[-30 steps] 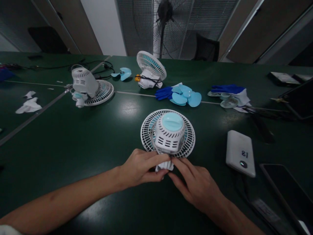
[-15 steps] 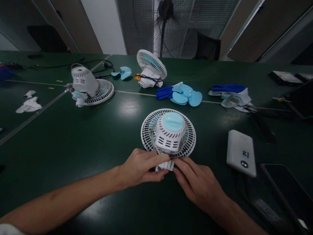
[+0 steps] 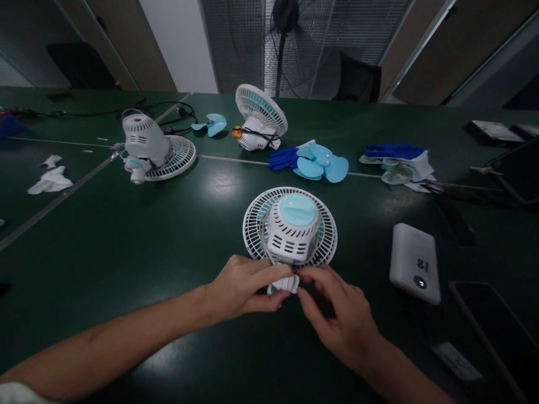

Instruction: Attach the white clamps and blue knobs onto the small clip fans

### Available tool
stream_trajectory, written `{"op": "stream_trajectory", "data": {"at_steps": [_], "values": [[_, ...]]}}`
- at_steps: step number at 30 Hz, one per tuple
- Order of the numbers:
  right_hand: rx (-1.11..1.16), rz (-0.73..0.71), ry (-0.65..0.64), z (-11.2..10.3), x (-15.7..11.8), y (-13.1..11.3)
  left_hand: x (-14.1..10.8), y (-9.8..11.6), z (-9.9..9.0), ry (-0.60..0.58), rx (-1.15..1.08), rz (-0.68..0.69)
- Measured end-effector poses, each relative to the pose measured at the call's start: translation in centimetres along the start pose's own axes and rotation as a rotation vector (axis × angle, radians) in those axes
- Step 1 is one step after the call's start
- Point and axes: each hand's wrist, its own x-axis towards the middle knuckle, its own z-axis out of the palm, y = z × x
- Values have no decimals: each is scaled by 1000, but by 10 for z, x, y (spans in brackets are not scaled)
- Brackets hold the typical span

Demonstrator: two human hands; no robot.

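Observation:
A small white fan (image 3: 293,238) rests face down on its round grille, with a light-blue cap on top of its housing. At its near side is a white ribbed clip (image 3: 284,285), which looks joined to the fan. My left hand (image 3: 252,285) is closed around this clip, thumb below and fingers above. Against the clip's right end, the thumb and forefinger of my right hand (image 3: 337,311) are bent in a pinch. Whatever lies between those fingertips is hidden or too small to name.
Two more white fans (image 3: 145,140) (image 3: 265,115) stand farther back. Light-blue fan blades (image 3: 322,163) lie partly on a blue glove (image 3: 282,159). More gloves (image 3: 400,163), a white power bank (image 3: 415,262) and a dark phone (image 3: 497,331) are on the right. White scraps (image 3: 50,180) lie left.
My right hand's fingers have curled more and drawn up to the clip's right end, with the knuckles raised. The left hand and the fan stay in place.

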Motion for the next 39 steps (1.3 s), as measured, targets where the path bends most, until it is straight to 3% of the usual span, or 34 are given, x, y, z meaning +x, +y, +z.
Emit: {"op": "stream_trajectory", "data": {"at_steps": [2,4,6,9,11,13,15,16,18,20,24,26,28,30,32,39], "values": [[-211,-221,87,0,-5,6,1,0,0,9,-9,4],[-242,-267,106,1,-6,6,2,0,-1,9,-12,3],[-72,-110,67,2,-2,0,3,1,-2,1,-4,1],[379,361,-163,3,6,-14,4,3,-3,5,10,11],[513,512,-253,2,9,-19,3,3,-3,8,11,13],[405,397,-150,1,7,-16,2,3,-2,10,10,12],[135,77,33,0,2,-7,0,2,-1,8,7,5],[4,-84,62,0,-1,-2,0,1,0,5,0,0],[-145,-227,104,0,-4,4,-1,1,0,-5,-15,-12],[-127,-193,96,2,-4,3,-1,1,0,-11,-20,-17],[288,256,-104,5,5,-13,2,2,-2,-10,1,2],[426,411,-195,5,8,-17,3,3,-3,-3,3,6],[347,355,-140,4,6,-13,3,3,-3,1,4,0],[99,91,24,3,1,-5,3,3,-3,2,1,-4],[-76,-93,46,2,-4,2,2,2,-2,4,-4,-7],[-147,-174,41,2,-5,6,2,2,-2,1,-16,-3]]}}
